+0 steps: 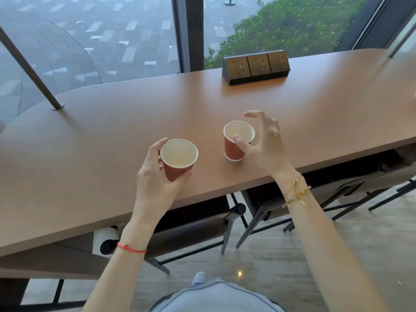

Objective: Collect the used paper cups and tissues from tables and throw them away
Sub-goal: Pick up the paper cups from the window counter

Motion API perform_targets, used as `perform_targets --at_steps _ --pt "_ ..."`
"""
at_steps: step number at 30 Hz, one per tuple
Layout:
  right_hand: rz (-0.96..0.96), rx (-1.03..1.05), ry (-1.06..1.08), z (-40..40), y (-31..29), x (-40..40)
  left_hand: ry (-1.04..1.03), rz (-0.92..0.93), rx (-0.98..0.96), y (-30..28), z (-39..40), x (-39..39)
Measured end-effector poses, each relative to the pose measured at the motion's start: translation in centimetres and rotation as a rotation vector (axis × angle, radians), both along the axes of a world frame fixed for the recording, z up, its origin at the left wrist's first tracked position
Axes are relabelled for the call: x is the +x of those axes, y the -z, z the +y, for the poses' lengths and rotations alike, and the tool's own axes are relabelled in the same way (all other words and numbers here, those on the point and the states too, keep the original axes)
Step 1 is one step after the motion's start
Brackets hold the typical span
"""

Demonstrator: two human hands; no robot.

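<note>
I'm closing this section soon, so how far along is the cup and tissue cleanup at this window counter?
Nothing looks thrown away yet, and no bin is in view. In hand: the left hand holds one red paper cup lifted off the wooden counter. The right hand is open around the second red paper cup, which stands on the counter, not yet gripped. Left: grasp that cup and bin both. No tissues are visible here.

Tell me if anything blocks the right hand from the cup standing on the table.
Nothing visible does. The right hand is open around the standing cup, thumb at its rim, with no object between them.
</note>
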State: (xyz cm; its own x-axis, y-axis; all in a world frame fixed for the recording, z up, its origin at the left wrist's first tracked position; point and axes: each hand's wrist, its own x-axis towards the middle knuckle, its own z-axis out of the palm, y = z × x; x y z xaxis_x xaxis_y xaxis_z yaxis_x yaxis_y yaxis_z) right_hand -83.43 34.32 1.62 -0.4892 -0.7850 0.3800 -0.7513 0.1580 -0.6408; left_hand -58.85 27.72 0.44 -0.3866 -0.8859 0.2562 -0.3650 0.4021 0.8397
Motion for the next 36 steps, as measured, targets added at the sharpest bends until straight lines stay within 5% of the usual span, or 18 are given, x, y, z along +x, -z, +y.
perform_targets --at_steps 6,16,36 --pt "-0.042 0.134 -0.015 -0.9 1.2 0.4 0.021 0.005 -0.002 0.0 -0.5 -0.1" --pt "-0.015 0.033 0.111 3.5 0.2 2.6 0.161 0.02 -0.022 -0.4 -0.5 -0.6" --pt "-0.187 0.025 0.981 31.1 4.3 9.3 1.143 -0.083 -0.026 2.4 13.8 -14.8"
